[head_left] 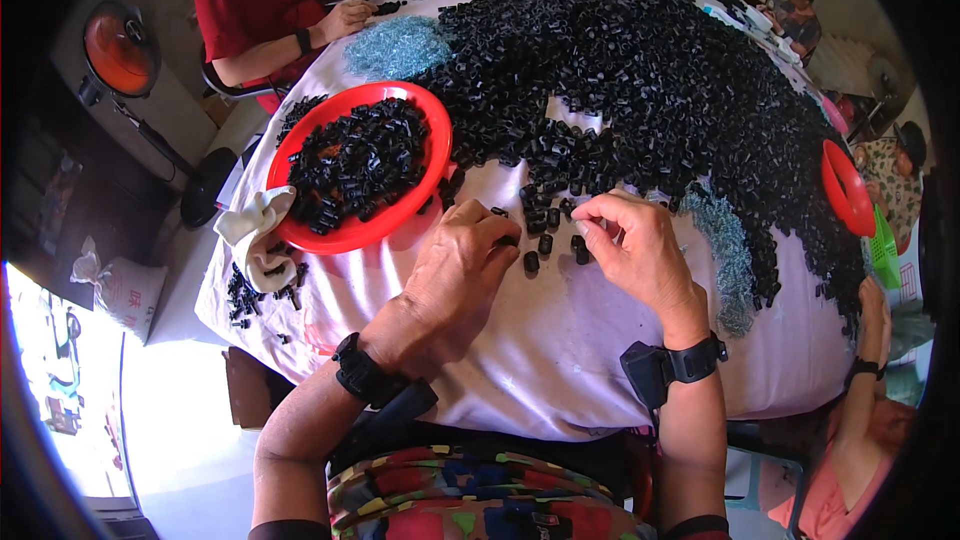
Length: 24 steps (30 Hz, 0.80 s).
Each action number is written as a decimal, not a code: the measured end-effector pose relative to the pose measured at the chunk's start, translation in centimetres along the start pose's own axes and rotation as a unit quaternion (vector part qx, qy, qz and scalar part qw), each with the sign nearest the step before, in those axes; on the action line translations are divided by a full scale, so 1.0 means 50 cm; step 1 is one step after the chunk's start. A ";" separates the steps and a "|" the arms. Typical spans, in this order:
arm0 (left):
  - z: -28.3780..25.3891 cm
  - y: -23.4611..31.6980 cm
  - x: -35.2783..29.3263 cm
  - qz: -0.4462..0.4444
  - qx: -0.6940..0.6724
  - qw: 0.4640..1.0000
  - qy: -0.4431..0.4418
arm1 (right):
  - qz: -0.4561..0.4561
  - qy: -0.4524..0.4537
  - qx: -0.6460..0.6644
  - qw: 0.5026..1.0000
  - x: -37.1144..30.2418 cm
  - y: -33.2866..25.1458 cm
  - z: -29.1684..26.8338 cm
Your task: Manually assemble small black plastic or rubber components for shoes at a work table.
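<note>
My left hand [455, 258] is closed over the near part of the table, with a small black plastic part showing between thumb and fingers. Across from it, my right hand [640, 252] has thumb and forefinger pinched together; whatever they hold is too small to make out. Several loose black cylindrical parts [546, 243] lie between the two hands. Beyond them spreads a large heap of the same black parts [610, 50]. To the left of my left hand stands a red basin [440, 155] with black pieces in it.
Clear bluish small pieces lie in a pile [398, 47] at far left and another [722, 255] at right. A white cloth [258, 230] hangs over the basin's rim. Co-workers sit around the white-covered table [560, 370]; one in a red shirt [255, 0] is at far left. A red bowl [846, 190] stands right.
</note>
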State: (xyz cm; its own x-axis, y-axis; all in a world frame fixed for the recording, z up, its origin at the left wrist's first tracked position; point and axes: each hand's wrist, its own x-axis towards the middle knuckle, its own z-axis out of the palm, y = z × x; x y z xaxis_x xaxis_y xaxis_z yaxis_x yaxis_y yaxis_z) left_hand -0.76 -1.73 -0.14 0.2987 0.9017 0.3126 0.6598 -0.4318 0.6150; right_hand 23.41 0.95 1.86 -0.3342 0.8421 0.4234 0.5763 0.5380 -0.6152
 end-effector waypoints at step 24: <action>-0.003 -0.006 -0.011 -0.243 -0.637 0.721 -0.124 | -0.073 0.017 0.107 0.991 0.000 -0.056 0.041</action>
State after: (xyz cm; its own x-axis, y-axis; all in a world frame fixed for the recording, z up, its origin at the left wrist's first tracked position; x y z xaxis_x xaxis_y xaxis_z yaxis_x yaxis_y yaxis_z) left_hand -1.23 -2.09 -0.41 0.4643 0.8614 -0.2061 -0.3936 0.4091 0.8232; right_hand 20.26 -0.49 2.20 -0.3760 0.7543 0.5382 0.3511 0.6535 -0.6706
